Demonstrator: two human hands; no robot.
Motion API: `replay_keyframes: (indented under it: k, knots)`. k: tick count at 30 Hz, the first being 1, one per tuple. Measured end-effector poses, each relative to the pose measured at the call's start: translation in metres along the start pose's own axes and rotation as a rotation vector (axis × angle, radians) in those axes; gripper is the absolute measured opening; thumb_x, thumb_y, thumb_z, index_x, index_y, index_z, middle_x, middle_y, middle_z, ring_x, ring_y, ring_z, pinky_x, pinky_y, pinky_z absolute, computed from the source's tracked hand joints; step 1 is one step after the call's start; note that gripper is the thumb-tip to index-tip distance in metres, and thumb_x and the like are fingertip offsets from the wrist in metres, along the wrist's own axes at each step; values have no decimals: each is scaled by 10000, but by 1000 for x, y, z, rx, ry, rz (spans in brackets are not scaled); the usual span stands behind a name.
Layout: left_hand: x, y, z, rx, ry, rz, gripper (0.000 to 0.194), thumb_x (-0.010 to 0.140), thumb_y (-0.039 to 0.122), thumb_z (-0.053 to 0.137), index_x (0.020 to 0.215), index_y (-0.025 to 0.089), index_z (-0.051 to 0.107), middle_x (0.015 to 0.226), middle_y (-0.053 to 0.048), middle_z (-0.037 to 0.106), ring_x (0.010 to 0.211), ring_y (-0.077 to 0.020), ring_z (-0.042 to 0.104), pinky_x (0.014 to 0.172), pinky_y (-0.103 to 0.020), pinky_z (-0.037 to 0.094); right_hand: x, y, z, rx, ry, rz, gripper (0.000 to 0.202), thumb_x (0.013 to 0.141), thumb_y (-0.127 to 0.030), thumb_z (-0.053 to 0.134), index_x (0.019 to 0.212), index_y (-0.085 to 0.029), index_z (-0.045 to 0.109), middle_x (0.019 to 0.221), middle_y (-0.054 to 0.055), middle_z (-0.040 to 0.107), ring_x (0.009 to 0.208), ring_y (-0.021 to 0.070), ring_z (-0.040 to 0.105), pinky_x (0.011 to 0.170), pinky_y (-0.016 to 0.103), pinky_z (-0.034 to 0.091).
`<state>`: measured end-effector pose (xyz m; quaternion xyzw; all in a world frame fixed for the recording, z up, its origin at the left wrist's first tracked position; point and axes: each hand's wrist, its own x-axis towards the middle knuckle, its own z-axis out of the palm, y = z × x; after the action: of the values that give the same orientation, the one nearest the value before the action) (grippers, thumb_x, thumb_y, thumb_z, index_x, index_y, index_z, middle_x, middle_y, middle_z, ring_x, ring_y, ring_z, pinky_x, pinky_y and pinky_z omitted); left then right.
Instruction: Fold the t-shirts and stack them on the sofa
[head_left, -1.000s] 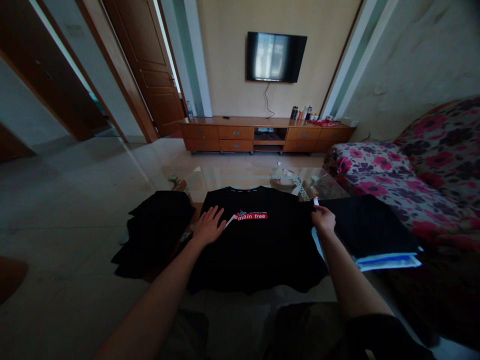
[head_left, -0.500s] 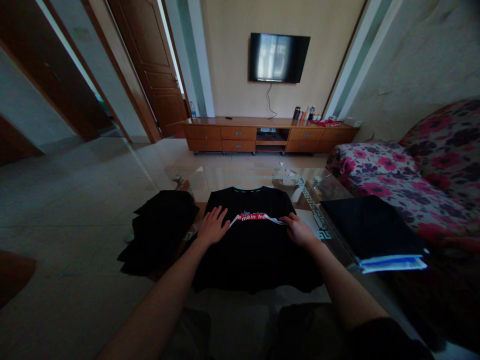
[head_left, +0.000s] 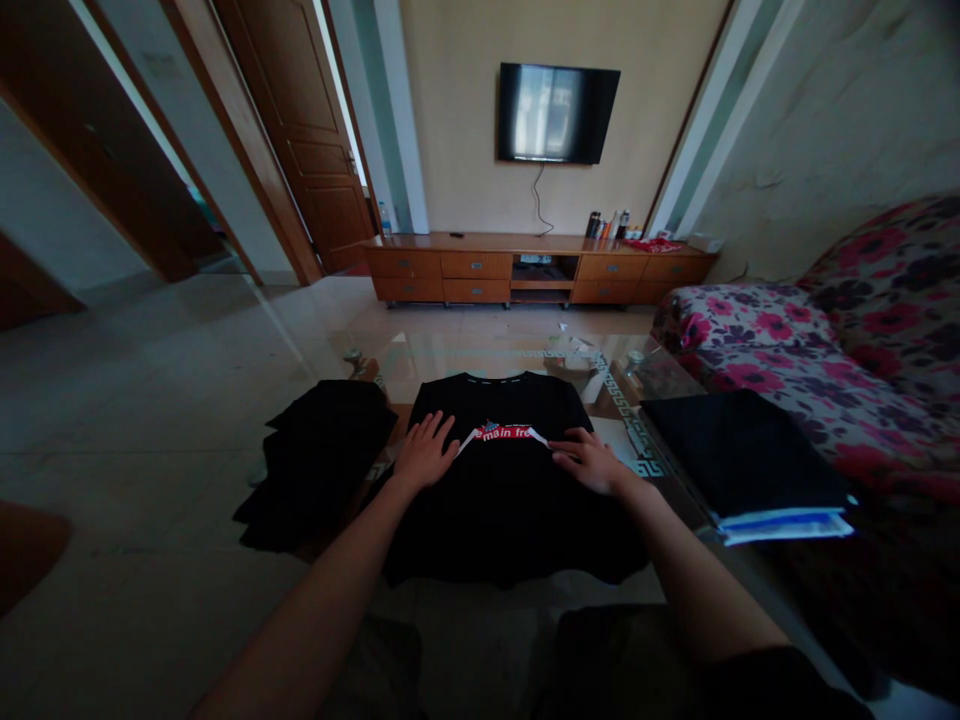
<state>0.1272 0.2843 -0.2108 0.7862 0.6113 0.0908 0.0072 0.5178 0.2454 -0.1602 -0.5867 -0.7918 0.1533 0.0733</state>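
The glass table (head_left: 465, 352) extends below your left hand (head_left: 426, 452) and your right hand (head_left: 592, 462). Directly under them, the black shirt (head_left: 510, 520) lies spread. The left lies flat, fingers wide; the right rests, fingers extended and apart. Between them shows the red print (head_left: 504, 433).

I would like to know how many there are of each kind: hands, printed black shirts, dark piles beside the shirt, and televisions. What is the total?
Hands: 2, the left hand and the right hand
Printed black shirt: 1
Dark piles: 2, the left pile and the right pile
Television: 1
Total: 6
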Motion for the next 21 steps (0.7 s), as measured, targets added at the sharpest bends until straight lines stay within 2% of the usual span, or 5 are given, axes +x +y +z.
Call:
replay_keyframes:
  k: [3,5,12,17,21]
  knots:
    - [0,0,0,-5,-6,-5,661,1026,598,284,1590,264,369,1684,-65,282,1560,-275,232,1254,-476,197,5,16,0,123,276,-3,523,1074,-404,255,1385,-243,644,1386,121,573,1284,230,551,1135,388,398]
    - [0,1,-1,-8,-6,-8,659,1026,595,284,1590,265,369,1684,-65,281,1561,-276,230,1253,-479,200,7,24,5,108,377,16,509,1064,-361,284,1467,-224,563,1478,118,526,1363,226,506,1169,385,379]
    - [0,2,-3,-7,-19,-11,653,1025,586,294,1588,264,371,1681,-65,290,1563,-267,224,1256,-469,190,0,26,32,-136,112,80,594,1067,-488,300,1622,-279,323,1703,78,205,1575,280,146,1231,507,256]
    - [0,-2,1,2,-18,-4,657,1025,594,284,1590,269,365,1686,-60,278,1568,-264,210,1259,-466,175,0,18,24,-176,43,80,669,1005,-665,377,1609,-381,322,1715,72,151,1570,329,149,1215,557,247]
    - [1,-2,2,1,-11,-1,659,1025,598,287,1591,270,363,1689,-60,269,1569,-267,205,1260,-469,168,2,7,22,-192,115,7,702,985,-616,473,1605,-305,362,1695,109,221,1553,321,221,1226,521,242]
